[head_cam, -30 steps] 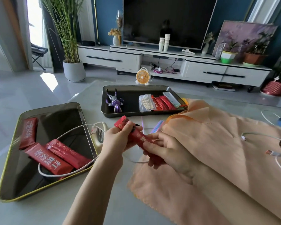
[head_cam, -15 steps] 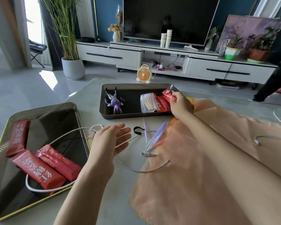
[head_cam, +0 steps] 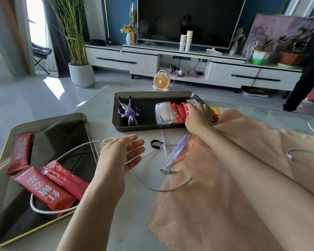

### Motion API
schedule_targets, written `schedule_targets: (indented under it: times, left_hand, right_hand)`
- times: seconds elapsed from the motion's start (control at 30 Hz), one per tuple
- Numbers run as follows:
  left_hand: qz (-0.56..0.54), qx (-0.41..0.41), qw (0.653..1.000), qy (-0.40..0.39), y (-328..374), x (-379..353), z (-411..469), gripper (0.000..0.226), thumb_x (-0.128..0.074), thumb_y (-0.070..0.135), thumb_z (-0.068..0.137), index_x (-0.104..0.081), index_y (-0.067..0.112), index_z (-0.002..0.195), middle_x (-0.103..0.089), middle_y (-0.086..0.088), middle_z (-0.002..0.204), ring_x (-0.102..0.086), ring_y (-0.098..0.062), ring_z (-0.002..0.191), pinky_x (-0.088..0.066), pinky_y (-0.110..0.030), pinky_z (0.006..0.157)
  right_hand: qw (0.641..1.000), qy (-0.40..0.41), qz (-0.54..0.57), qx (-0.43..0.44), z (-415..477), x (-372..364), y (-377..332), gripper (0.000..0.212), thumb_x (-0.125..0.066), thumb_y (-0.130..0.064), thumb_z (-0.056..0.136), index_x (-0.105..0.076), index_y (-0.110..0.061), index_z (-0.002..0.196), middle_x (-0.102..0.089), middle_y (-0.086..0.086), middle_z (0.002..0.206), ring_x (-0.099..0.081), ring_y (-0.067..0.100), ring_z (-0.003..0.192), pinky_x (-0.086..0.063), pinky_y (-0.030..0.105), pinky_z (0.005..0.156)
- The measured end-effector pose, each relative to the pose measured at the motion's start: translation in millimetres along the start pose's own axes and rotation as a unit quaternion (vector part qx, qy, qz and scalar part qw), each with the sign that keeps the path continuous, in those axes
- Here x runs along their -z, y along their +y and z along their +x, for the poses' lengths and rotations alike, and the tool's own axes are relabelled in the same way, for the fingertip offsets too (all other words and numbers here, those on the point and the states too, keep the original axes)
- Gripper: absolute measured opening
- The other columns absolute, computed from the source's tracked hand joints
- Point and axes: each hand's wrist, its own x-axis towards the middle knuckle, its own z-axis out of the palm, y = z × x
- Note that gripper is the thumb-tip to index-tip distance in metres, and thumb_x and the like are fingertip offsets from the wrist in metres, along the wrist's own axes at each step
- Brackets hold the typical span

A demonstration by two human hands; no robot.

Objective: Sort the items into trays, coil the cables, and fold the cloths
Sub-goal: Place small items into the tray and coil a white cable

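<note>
My right hand [head_cam: 198, 115] reaches into the far black tray [head_cam: 116, 113] and holds the end of a red packet [head_cam: 186, 107], lowered onto other red packets [head_cam: 178, 114]. A bag of cotton swabs [head_cam: 163, 113] and a purple toy figure [head_cam: 129, 113] lie in the same tray. My left hand [head_cam: 120, 156] hovers with its fingers spread over the table and holds nothing. A white cable [head_cam: 152, 187] runs under it into the near tray [head_cam: 49, 120], which holds three red packets [head_cam: 49, 189]. An orange cloth [head_cam: 225, 187] is spread out at the right.
A black strap loop [head_cam: 155, 144] and several pastel sticks [head_cam: 176, 151] lie between the trays and the cloth. Another white cable [head_cam: 297, 153] rests on the cloth at the right. A small orange fan [head_cam: 161, 80] stands on the floor past the table.
Both hands held a red packet together. My right hand then carried it to the far tray and has lowered it onto the packets there; my left hand let go and opened.
</note>
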Motion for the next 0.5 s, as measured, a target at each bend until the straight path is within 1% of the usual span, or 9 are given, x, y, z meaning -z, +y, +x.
schedule_targets:
  times: [0.03,0.1,0.17,0.2,0.23,0.3,0.37,0.43,0.5]
  left_hand:
    - [0.002,-0.001,1.0,0.002,0.9,0.4,0.4,0.016,-0.048,0.01,0.093,-0.064,0.011,0.096,-0.071,-0.006,0.085,-0.066,-0.015,0.076,-0.051,-0.026,0.068]
    - [0.003,-0.005,1.0,0.008,4.1,3.5,1.4,0.015,-0.049,0.011,0.092,-0.063,0.013,0.094,-0.071,-0.004,0.084,-0.066,-0.014,0.075,-0.05,-0.025,0.065]
    - [0.002,-0.007,1.0,0.014,7.3,6.8,2.4,0.016,-0.048,0.012,0.093,-0.063,0.014,0.091,-0.07,-0.003,0.085,-0.065,-0.012,0.075,-0.048,-0.024,0.064]
    - [0.003,-0.008,1.0,0.015,8.5,7.9,3.3,0.016,-0.047,0.012,0.093,-0.063,0.015,0.09,-0.07,-0.002,0.085,-0.065,-0.012,0.075,-0.048,-0.023,0.064]
    - [0.005,-0.01,1.0,0.017,9.1,9.4,3.1,0.017,-0.047,0.012,0.093,-0.063,0.015,0.09,-0.07,-0.002,0.085,-0.064,-0.012,0.075,-0.047,-0.023,0.064]
    - [0.01,-0.015,1.0,0.018,9.7,10.9,1.9,0.018,-0.045,0.012,0.094,-0.063,0.015,0.09,-0.069,-0.002,0.084,-0.064,-0.012,0.075,-0.047,-0.023,0.064]
    - [0.01,-0.016,1.0,0.017,9.9,11.5,0.1,0.018,-0.045,0.012,0.094,-0.062,0.015,0.091,-0.068,-0.002,0.084,-0.063,-0.012,0.075,-0.047,-0.022,0.064]
    - [0.006,-0.019,1.0,0.018,10.8,12.3,-2.5,0.017,-0.045,0.011,0.094,-0.062,0.014,0.092,-0.068,-0.002,0.084,-0.063,-0.012,0.074,-0.047,-0.022,0.064]
    - [0.003,-0.025,0.999,0.021,12.7,14.1,-6.2,0.017,-0.045,0.01,0.094,-0.061,0.014,0.092,-0.067,-0.002,0.085,-0.062,-0.012,0.074,-0.047,-0.022,0.064]
  right_hand:
    - [0.998,0.012,0.044,0.033,-7.4,3.2,-4.9,0.036,-0.045,-0.009,0.093,-0.049,-0.011,0.129,-0.049,0.012,0.13,-0.039,0.028,0.12,-0.033,0.034,0.099]
    - [0.987,0.0,0.142,0.077,-27.5,9.0,-16.7,0.026,-0.045,-0.005,0.092,-0.059,-0.009,0.113,-0.056,0.009,0.116,-0.047,0.021,0.106,-0.037,0.025,0.086]
    - [0.965,-0.047,0.243,0.082,-51.6,17.7,-25.7,0.019,-0.047,-0.004,0.091,-0.063,-0.011,0.099,-0.059,0.005,0.105,-0.052,0.015,0.093,-0.041,0.02,0.074]
    - [0.953,-0.077,0.28,0.08,-62.7,23.2,-27.5,0.017,-0.049,-0.005,0.09,-0.063,-0.014,0.094,-0.061,0.002,0.1,-0.055,0.014,0.088,-0.045,0.019,0.071]
    - [0.943,-0.109,0.303,0.081,-73.6,28.7,-28.0,0.016,-0.051,-0.005,0.089,-0.064,-0.016,0.09,-0.063,0.0,0.094,-0.058,0.014,0.085,-0.048,0.021,0.071]
    - [0.93,-0.174,0.309,0.095,-94.1,39.2,-25.6,0.015,-0.055,-0.007,0.087,-0.064,-0.018,0.087,-0.064,-0.005,0.085,-0.059,0.011,0.082,-0.048,0.023,0.074]
    - [0.927,-0.216,0.285,0.113,-111.2,45.5,-23.4,0.012,-0.057,-0.01,0.086,-0.064,-0.02,0.086,-0.063,-0.008,0.08,-0.058,0.006,0.077,-0.045,0.019,0.072]
    - [0.933,-0.234,0.236,0.137,-124.4,47.3,-22.7,0.011,-0.058,-0.015,0.087,-0.067,-0.017,0.093,-0.063,-0.008,0.082,-0.055,0.005,0.076,-0.041,0.012,0.068]
    - [0.941,-0.236,0.161,0.183,-134.0,46.3,-23.0,0.019,-0.057,-0.017,0.088,-0.067,-0.014,0.105,-0.061,-0.005,0.092,-0.051,0.007,0.083,-0.036,0.009,0.069]
